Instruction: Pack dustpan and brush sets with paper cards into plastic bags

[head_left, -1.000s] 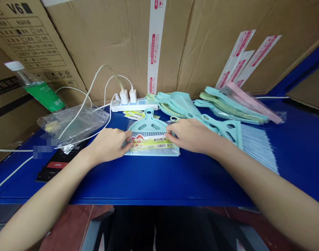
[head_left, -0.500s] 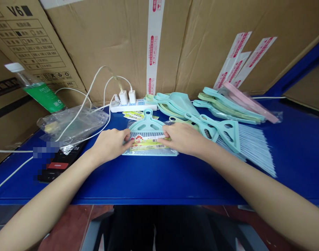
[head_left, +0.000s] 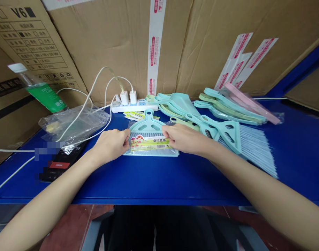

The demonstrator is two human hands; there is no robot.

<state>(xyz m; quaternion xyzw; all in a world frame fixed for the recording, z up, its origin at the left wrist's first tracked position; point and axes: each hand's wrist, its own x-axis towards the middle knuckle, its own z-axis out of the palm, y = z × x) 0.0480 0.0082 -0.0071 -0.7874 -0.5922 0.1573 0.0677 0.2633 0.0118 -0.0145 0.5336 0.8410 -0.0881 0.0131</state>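
Note:
A light teal brush and dustpan set [head_left: 149, 124] in clear plastic lies on the blue table in front of me, its handle pointing away. Across its bristles runs a yellow-green label [head_left: 150, 142] with red mushrooms. My left hand [head_left: 112, 144] is closed on the left edge of the wrapped set. At the right edge, my right hand [head_left: 181, 138] grips it too, fingers curled in. The fingertips of both hands are partly hidden. More teal brushes [head_left: 227, 134] lie just to the right, beside my right forearm.
Dustpans [head_left: 232, 108] in teal, green and pink are stacked at the back right. A power strip [head_left: 134, 106] with chargers stands behind the set, near loose labels [head_left: 135, 115]. On the left are a bottle [head_left: 45, 96], a plastic bag [head_left: 75, 122], white cables and a phone [head_left: 61, 164].
My thumbs have moved off the label and outward to its ends, and my fingers are curled tighter. More of the label shows. The set has barely moved.

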